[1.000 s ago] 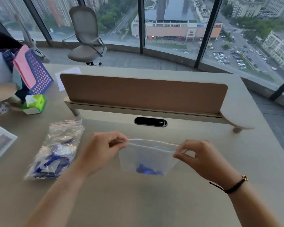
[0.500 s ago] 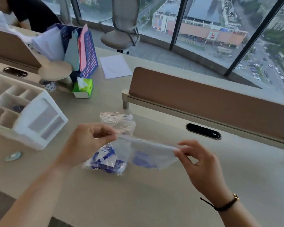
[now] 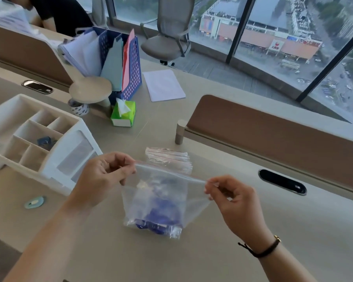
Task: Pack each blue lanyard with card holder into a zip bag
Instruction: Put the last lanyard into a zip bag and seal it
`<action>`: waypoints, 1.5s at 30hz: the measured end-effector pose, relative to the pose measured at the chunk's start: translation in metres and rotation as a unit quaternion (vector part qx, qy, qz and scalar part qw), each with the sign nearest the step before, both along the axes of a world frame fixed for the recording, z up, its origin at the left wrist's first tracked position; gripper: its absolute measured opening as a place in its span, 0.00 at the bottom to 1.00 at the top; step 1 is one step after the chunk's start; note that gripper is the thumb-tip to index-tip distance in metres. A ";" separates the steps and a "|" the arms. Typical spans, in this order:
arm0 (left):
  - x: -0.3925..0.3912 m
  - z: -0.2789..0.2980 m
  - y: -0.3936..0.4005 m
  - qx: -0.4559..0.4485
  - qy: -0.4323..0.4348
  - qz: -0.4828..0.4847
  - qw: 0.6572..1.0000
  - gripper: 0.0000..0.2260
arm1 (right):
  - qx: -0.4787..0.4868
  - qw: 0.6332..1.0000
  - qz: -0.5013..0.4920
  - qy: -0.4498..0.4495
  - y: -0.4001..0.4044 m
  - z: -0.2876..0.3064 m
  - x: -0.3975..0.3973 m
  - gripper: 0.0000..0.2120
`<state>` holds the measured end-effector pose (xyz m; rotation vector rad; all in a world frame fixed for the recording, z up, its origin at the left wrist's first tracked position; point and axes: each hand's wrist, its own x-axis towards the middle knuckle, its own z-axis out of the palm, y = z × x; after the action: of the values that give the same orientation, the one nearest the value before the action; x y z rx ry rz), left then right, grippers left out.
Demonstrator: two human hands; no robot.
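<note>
A beige desk beside high windows. Above its near middle hangs the zip bag, blue lanyard inside; left hand and right hand pinch opposite ends of its zip strip taut, probably to seal it. More bags lie just beyond.

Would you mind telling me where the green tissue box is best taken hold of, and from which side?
Grip the green tissue box across its two long side faces, coming from above and the near side. It stands upright on the desk with a tissue sticking out of its top, so avoid the top. Its near faces look unobstructed, while a round-topped stand and a blue file holder crowd the far side.
</note>
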<state>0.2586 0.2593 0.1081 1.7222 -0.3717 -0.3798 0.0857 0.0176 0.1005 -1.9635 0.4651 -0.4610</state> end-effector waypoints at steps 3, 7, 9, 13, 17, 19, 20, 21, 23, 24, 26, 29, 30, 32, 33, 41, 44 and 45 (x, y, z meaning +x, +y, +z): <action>0.028 -0.026 -0.015 0.025 0.015 0.024 0.999 0.04 | -0.005 0.999 -0.017 0.030 -0.007 -0.021 0.038 0.12; 0.065 -0.066 -0.045 0.029 0.050 0.074 0.996 0.07 | -0.021 0.996 -0.045 0.074 -0.028 -0.053 0.098 0.13; 0.074 -0.093 -0.053 0.054 0.087 0.070 0.992 0.16 | -0.018 0.993 -0.063 0.101 -0.040 -0.070 0.123 0.11; 0.065 -0.139 -0.057 0.107 0.185 0.050 0.976 0.36 | -0.003 0.985 -0.080 0.150 -0.062 -0.111 0.161 0.06; 0.044 -0.181 -0.056 0.240 0.108 0.027 0.964 0.35 | -0.007 0.976 -0.088 0.201 -0.073 -0.149 0.180 0.06; 0.032 -0.200 -0.054 0.329 -0.008 -0.012 0.944 0.32 | -0.006 0.969 -0.070 0.238 -0.071 -0.165 0.181 0.15; 0.025 -0.207 -0.055 0.374 -0.078 -0.039 0.923 0.30 | -0.031 0.964 -0.050 0.259 -0.067 -0.172 0.178 0.21; 0.020 -0.215 -0.056 0.410 -0.135 -0.074 0.899 0.28 | -0.076 0.959 -0.023 0.274 -0.062 -0.180 0.173 0.26; 0.012 -0.225 -0.061 0.440 -0.195 -0.148 0.864 0.25 | -0.180 0.944 0.044 0.274 -0.044 -0.195 0.159 0.29; 0.009 -0.231 -0.064 0.445 -0.218 -0.172 0.851 0.25 | -0.214 0.934 0.080 0.276 -0.033 -0.203 0.150 0.29; 0.007 -0.242 -0.068 0.470 -0.223 -0.201 0.830 0.23 | -0.239 0.912 0.148 0.297 -0.011 -0.214 0.136 0.27; 0.008 -0.252 -0.068 0.494 -0.158 -0.211 0.828 0.28 | -0.253 0.883 0.217 0.331 0.014 -0.230 0.121 0.27; 0.007 -0.254 -0.068 0.488 -0.143 -0.208 0.836 0.31 | -0.254 0.881 0.223 0.332 0.018 -0.235 0.119 0.27; 0.005 -0.257 -0.067 0.486 -0.132 -0.203 0.840 0.34 | -0.256 0.880 0.222 0.334 0.022 -0.245 0.119 0.27; 0.005 -0.257 -0.068 0.490 -0.134 -0.195 0.839 0.34 | -0.259 0.880 0.219 0.333 0.022 -0.249 0.120 0.27; 0.004 -0.265 -0.069 0.502 -0.149 -0.180 0.833 0.28 | -0.280 0.886 0.202 0.308 0.023 -0.269 0.115 0.26; 0.003 -0.268 -0.070 0.510 -0.156 -0.175 0.828 0.28 | -0.300 0.884 0.189 0.304 0.025 -0.277 0.114 0.27; 0.003 -0.269 -0.070 0.512 -0.158 -0.173 0.826 0.28 | -0.306 0.883 0.187 0.304 0.026 -0.278 0.113 0.27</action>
<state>0.2617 0.1890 -0.1612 2.8051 -0.8313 -0.6242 0.1990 0.0433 -0.1779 -2.7446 0.3251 0.3249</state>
